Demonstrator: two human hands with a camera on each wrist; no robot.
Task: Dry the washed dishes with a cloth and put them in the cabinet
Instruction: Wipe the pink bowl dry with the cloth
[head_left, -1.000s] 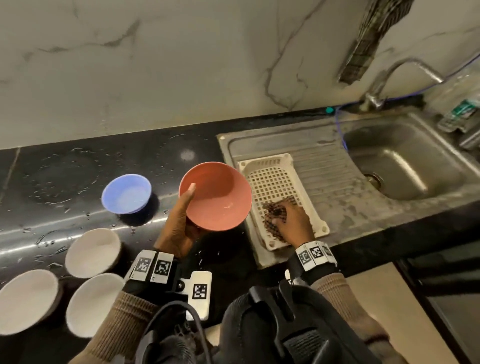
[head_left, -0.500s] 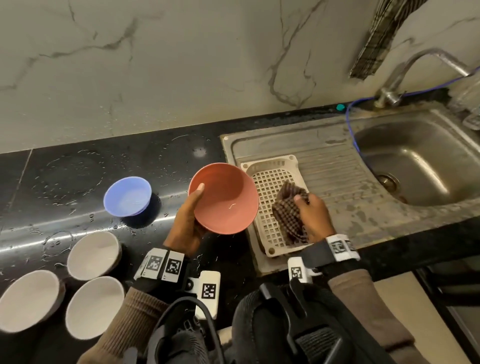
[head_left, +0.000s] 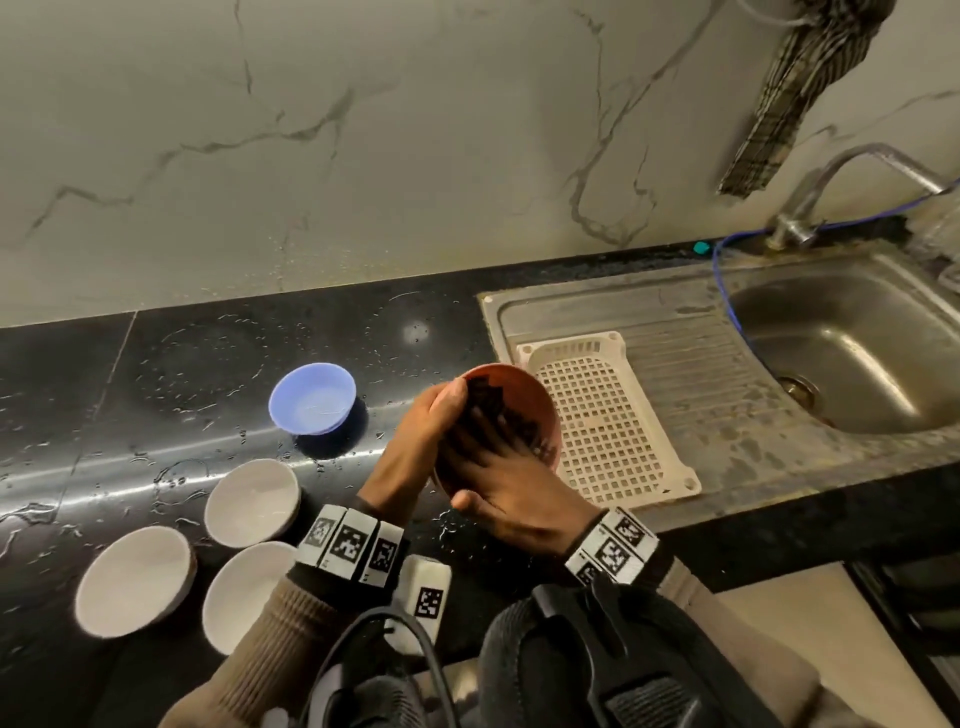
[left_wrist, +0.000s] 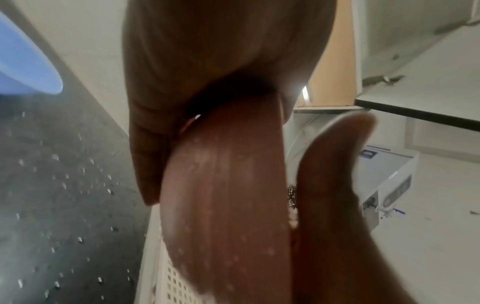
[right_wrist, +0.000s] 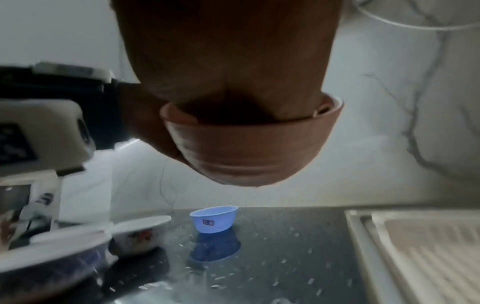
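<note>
Right fingers (head_left: 511, 441) on cloth (head_left: 485, 397) inside gripped bowl (head_left: 540, 402)

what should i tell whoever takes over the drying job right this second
Left hand grips the terracotta-coloured round bowl by its rim, tilted above the black counter.
Right hand presses the dark checked cloth inside that bowl.
Done: nothing visibly dried or put away yet.
Left: finish this bowl, then the small blue plastic bowl and three white bowls on the wet black stone counter. The cream perforated plastic tray sits on the steel drainboard. Cabinet not in head view.
</note>
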